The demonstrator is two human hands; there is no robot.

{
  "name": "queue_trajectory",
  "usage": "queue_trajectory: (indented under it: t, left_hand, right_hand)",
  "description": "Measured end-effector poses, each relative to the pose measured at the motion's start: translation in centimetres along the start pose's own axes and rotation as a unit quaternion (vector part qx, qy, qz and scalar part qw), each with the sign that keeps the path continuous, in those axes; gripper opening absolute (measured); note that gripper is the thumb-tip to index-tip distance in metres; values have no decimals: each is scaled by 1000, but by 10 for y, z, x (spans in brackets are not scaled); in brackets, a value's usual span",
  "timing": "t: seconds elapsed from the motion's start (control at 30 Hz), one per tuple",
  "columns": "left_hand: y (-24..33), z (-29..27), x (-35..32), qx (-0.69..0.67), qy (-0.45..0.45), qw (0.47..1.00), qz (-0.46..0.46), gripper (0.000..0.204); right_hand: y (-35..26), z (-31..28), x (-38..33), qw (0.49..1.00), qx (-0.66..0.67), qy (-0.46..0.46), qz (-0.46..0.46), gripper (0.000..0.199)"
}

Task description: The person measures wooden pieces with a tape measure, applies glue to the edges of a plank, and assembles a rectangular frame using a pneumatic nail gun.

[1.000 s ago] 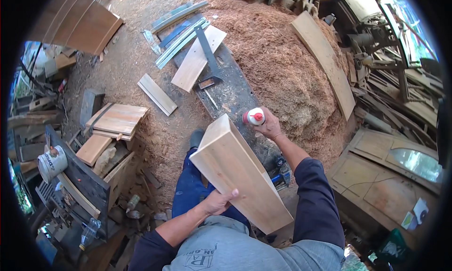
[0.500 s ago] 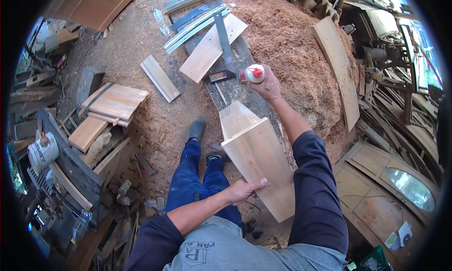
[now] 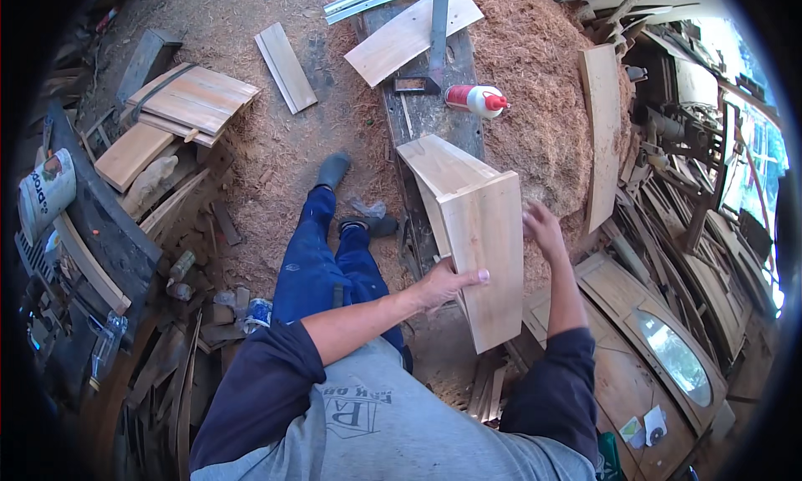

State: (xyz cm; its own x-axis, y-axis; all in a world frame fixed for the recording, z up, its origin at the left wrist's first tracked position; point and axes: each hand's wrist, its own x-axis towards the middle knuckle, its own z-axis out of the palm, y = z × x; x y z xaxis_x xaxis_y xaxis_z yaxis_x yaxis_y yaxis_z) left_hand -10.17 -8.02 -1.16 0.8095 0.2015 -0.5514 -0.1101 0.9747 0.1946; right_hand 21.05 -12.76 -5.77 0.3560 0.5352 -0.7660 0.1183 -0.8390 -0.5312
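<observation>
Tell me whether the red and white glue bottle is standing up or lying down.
Lying down. The glue bottle rests on its side on the dark workbench, red cap pointing right, away from both hands.

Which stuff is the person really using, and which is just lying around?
In use:
- wooden board piece, held by the left hand
- right hand, beside its edge
- glue bottle, on the bench

Lying about:
- stacked planks
- small board
- sawdust heap
- can
</observation>
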Motion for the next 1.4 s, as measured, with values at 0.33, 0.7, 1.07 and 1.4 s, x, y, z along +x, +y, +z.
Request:
queue_trajectory:
  t: [0.33,0.7,1.07,1.4]
  left_hand:
    - [50,0,-11,80,179,972,133,40]
    - [140,-7,10,537,187,770,288,28]
    - [99,-10,-22,298,242,911,151,29]
    - [-120,13,-41,326,-23,923,-201,36]
  right_hand:
    - [117,19,-240,922,164,305,172,46]
    - [102,142,-269,789,401,456,90,54]
    - [158,192,-279,659,596,458,-11,41]
    - [289,274,-197,792,402,423,179,40]
